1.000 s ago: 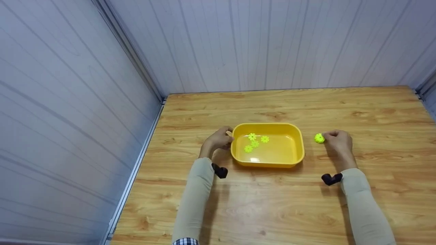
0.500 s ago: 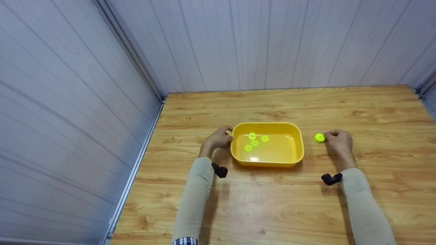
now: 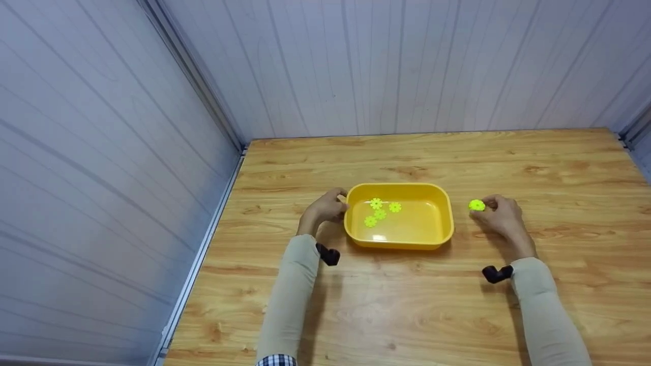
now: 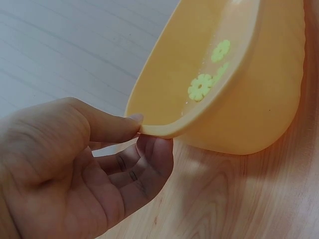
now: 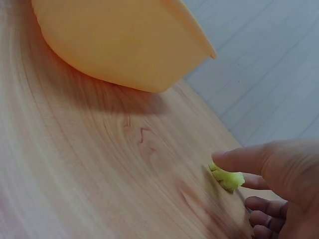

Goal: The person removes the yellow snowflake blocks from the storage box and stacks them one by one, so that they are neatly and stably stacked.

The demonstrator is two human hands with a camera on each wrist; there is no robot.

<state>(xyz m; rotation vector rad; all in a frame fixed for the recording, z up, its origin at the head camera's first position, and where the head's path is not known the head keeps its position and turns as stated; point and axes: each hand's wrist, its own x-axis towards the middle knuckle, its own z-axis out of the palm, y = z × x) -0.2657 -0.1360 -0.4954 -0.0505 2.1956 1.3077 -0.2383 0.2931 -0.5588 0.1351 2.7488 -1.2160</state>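
A yellow plastic basin [image 3: 399, 241] stands on the wooden table with several yellow-green flower-shaped pieces [image 3: 376, 203] lying inside, toward its left. My left hand [image 3: 326, 207] pinches the basin's left rim; in the left wrist view the thumb [image 4: 112, 127] lies over the rim and the curled fingers are below it. To the right of the basin, my right hand [image 3: 501, 216] has thumb and index finger around a small stack of the same flower pieces [image 3: 476, 205]. In the right wrist view the stack [image 5: 227, 178] sits low at the table surface, between thumb and finger.
The wood-grain table [image 3: 396, 305] runs back to a pale panelled wall [image 3: 376, 66]. Another panelled wall [image 3: 96, 152] with a metal edge rises at the left. A black wrist mount [image 3: 328, 255] sticks out from the left sleeve, and another black mount [image 3: 497, 274] from the right.
My right hand has shifted slightly, its thumb moving forward to the near side of the stack. The left hand and basin look the same as before.
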